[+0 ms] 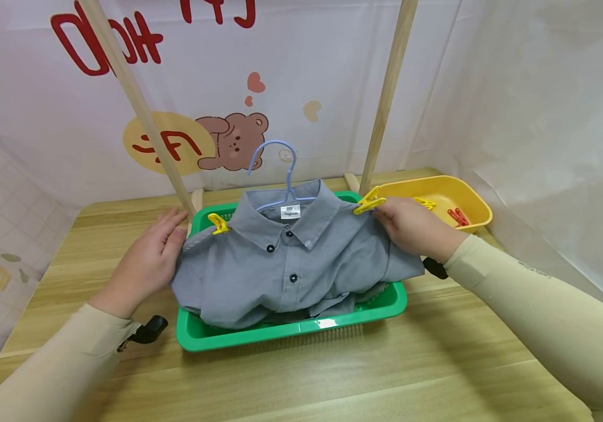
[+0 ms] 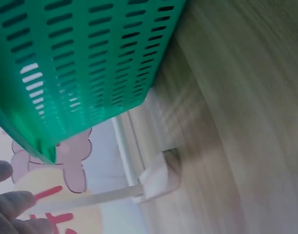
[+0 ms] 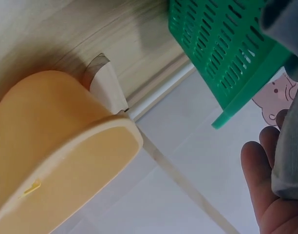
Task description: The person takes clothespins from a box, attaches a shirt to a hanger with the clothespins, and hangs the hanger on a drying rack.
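A grey button-up shirt (image 1: 280,264) lies bunched in a green basket (image 1: 293,334), its collar around a blue hanger (image 1: 292,170). Yellow clips sit on both shoulders, one on the left (image 1: 219,224) and one on the right (image 1: 370,201). At the left shoulder edge, my left hand (image 1: 145,258) has its fingers extended, with the thumb beside the cloth. My right hand (image 1: 417,225) pinches the shirt by the right clip; in the right wrist view its fingers (image 3: 258,165) lie behind the grey cloth (image 3: 291,151). The left wrist view shows left fingertips (image 2: 15,204) apart from the basket (image 2: 90,63).
Behind the basket's right side stands a yellow tray (image 1: 477,202) with red clips (image 1: 458,217) and yellow clips (image 1: 425,203). Two wooden poles rise behind the basket, one left (image 1: 138,99) and one right (image 1: 388,88). A printed sheet (image 1: 306,58) hangs behind the wooden table (image 1: 290,381).
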